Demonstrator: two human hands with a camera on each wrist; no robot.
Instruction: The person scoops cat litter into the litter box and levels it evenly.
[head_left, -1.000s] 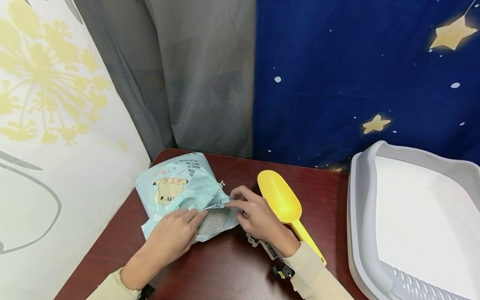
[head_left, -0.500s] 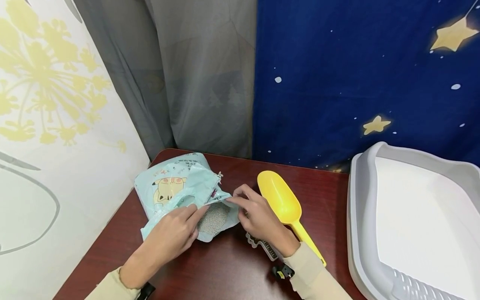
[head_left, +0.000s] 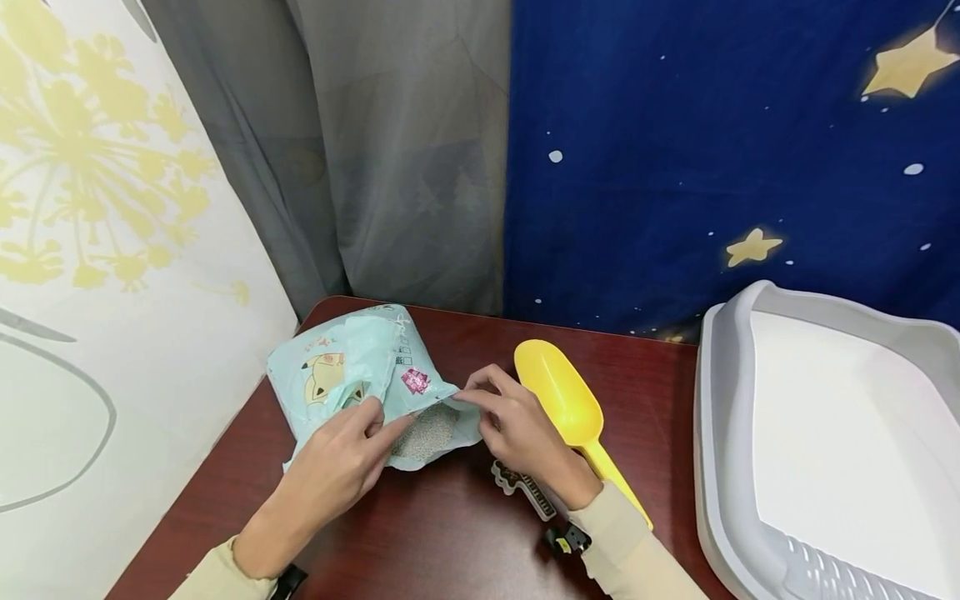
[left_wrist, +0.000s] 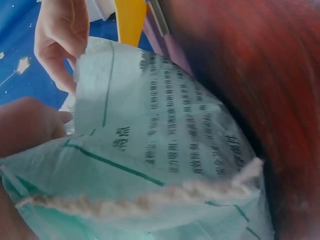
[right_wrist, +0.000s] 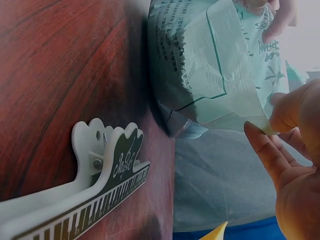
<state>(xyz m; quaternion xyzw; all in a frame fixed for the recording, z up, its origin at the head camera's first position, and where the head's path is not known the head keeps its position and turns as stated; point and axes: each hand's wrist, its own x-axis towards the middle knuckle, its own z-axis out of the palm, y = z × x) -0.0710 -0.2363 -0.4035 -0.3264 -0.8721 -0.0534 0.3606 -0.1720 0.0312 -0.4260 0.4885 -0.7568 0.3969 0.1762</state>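
A light blue plastic bag [head_left: 288,375] with a cartoon print lies on the table, its mouth spread towards me. Grey granules [head_left: 426,435] show inside it. My left hand [head_left: 333,462] pinches the upper edge of the mouth on the left. At the right corner, the thumb and fingers of my right hand [head_left: 525,429] pinch the plastic, as the right wrist view also shows. A twisted cord [left_wrist: 135,202] crosses the bag in the left wrist view. Below my right hand lies a clip [right_wrist: 120,165] with a piano-key print, apart from the bag.
A yellow scoop [head_left: 562,396] lies right of my right hand, its handle running towards my forearm. Farther right stands a grey litter tray [head_left: 723,467] with a white inside. A patterned white wall [head_left: 187,367] borders the left, and curtains [head_left: 420,208] hang behind the table [head_left: 450,533].
The bag's upper flap has been folded back to the left, baring a pink print near the mouth. My left hand has shifted slightly up; my right hand keeps its hold on the corner.
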